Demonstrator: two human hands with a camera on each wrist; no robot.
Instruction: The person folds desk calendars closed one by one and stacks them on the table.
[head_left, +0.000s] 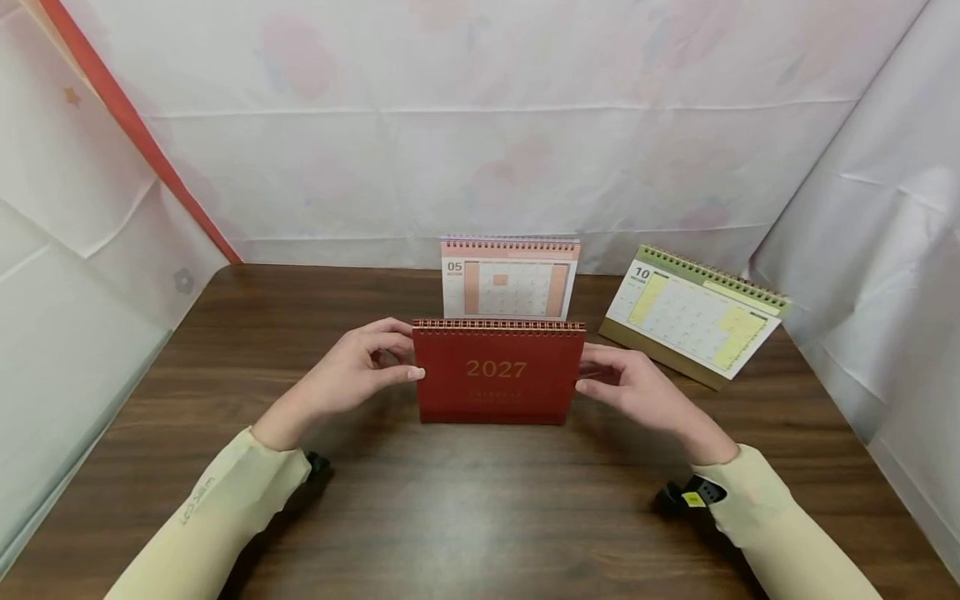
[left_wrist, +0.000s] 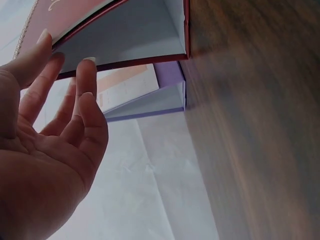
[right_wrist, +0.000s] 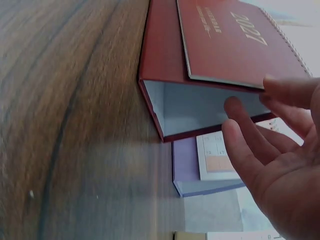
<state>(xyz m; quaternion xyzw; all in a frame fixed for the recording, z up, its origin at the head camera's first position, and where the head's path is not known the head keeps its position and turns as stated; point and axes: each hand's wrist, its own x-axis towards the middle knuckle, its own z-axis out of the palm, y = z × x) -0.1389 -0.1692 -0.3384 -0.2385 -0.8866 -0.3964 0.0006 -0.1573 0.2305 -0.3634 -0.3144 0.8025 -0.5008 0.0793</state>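
Observation:
A red desk calendar (head_left: 498, 375) marked 2027 stands upright on the table, its gold coil on top. My left hand (head_left: 367, 367) pinches its left edge. In the left wrist view, the thumb (left_wrist: 36, 54) is at the cover's edge and the other fingers lie beside the hollow stand. At the right edge, my right hand (head_left: 637, 387) holds the same calendar. Its thumb (right_wrist: 290, 91) touches the cover's edge in the right wrist view. Close behind stands a pink-and-white calendar (head_left: 510, 279) showing 05, its lower part hidden by the red one; its purple base (right_wrist: 186, 162) shows from the right wrist.
A green-and-yellow calendar (head_left: 693, 312) showing 10 stands angled at the back right, beyond my right hand. The dark wooden table (head_left: 450, 508) meets a pale patterned cloth (head_left: 480, 167) at the back. White cloth (head_left: 892, 250) also hangs along the right side.

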